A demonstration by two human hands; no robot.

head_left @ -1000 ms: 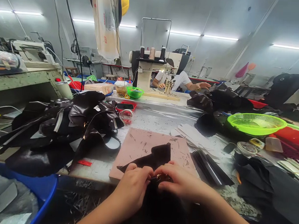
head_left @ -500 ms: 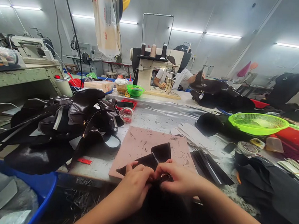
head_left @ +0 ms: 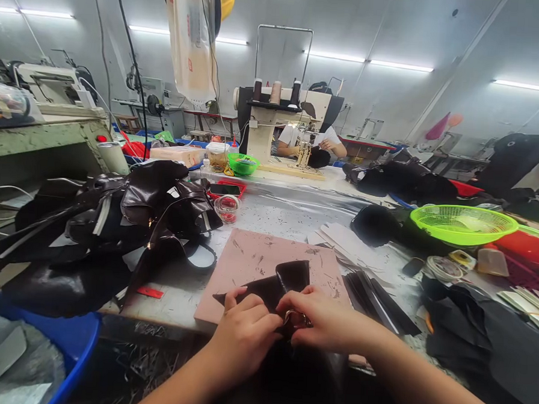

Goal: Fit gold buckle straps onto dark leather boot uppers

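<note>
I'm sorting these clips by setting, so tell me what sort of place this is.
Likely a leather-goods sewing workshop: a sewing machine carrying thread spools, and dark, leather-like pieces heaped on the bench.

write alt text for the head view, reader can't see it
The left hand and right hand hold a dark piece at a pink board's near edge. A dark heap lies left; beyond, a person is at a sewing machine.

At the back, a sewing machine (head_left: 261, 138) with thread spools (head_left: 276, 92), a green bowl (head_left: 243, 165) beside it; right, a lime basket (head_left: 463, 237); lower left, a blue tub (head_left: 82, 346).
</note>
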